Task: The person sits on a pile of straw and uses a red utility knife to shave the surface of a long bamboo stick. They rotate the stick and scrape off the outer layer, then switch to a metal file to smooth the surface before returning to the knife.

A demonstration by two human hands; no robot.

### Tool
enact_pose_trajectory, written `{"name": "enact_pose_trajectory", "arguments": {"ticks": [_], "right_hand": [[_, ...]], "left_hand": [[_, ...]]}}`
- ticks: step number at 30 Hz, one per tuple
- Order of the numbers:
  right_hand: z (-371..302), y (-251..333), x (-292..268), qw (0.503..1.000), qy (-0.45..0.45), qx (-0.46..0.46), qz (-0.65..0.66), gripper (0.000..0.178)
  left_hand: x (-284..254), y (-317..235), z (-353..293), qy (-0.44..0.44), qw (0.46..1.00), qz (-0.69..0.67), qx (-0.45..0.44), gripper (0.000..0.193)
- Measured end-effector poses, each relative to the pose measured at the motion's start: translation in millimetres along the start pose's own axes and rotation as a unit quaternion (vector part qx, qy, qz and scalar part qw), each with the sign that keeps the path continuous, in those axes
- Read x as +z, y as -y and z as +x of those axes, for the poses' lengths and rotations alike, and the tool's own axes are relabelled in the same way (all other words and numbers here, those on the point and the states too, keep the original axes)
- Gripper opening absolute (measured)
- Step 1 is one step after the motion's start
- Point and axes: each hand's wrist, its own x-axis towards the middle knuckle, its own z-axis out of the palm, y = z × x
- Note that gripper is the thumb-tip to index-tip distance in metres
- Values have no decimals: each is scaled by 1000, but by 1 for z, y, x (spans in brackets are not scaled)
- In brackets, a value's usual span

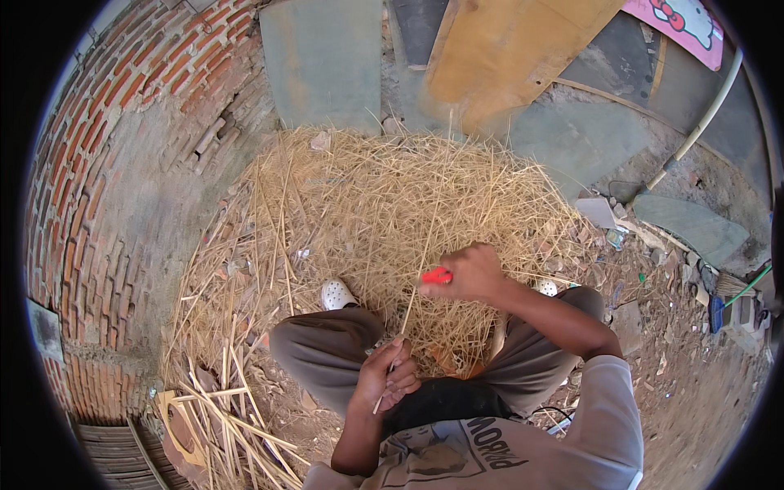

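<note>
Red tool (437,276) sits in closed right hand (476,272) — left hand (384,374) curls around stick (407,314).

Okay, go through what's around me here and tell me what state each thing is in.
Left hand: closed around the thin strip.
Thin strip: held, lower end sticking out of the fist.
Right hand: closed on the red tool.
Red tool: gripped, blurred.
Straw-like pieces: loose, scattered.
Thicker sticks: loosely heaped.
White clog: worn.
Brick wall: weathered.
</note>
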Motion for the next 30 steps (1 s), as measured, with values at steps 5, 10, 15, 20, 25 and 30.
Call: {"name": "enact_pose_trajectory", "arguments": {"ticks": [5, 10, 15, 20, 25, 30], "right_hand": [[8, -28, -3, 995, 34, 83, -42, 71], [-6, -16, 11, 999, -33, 16, -17, 73], [13, -64, -10, 983, 20, 163, -76, 71], [7, -74, -4, 993, -6, 104, -55, 70], [8, -93, -8, 982, -59, 157, -90, 71], [9, -146, -28, 944, -91, 279, -151, 71]], "left_hand": [[-8, 11, -13, 1, 1000, 9, -15, 36], [-11, 12, -21, -32, 998, 56, -15, 37], [-14, 20, -49, -49, 994, 85, -48, 37], [-33, 26, -61, -40, 994, 85, -53, 38], [-34, 31, -82, -45, 985, 150, -69, 40], [-51, 42, -102, -29, 973, 221, -57, 40]]}}
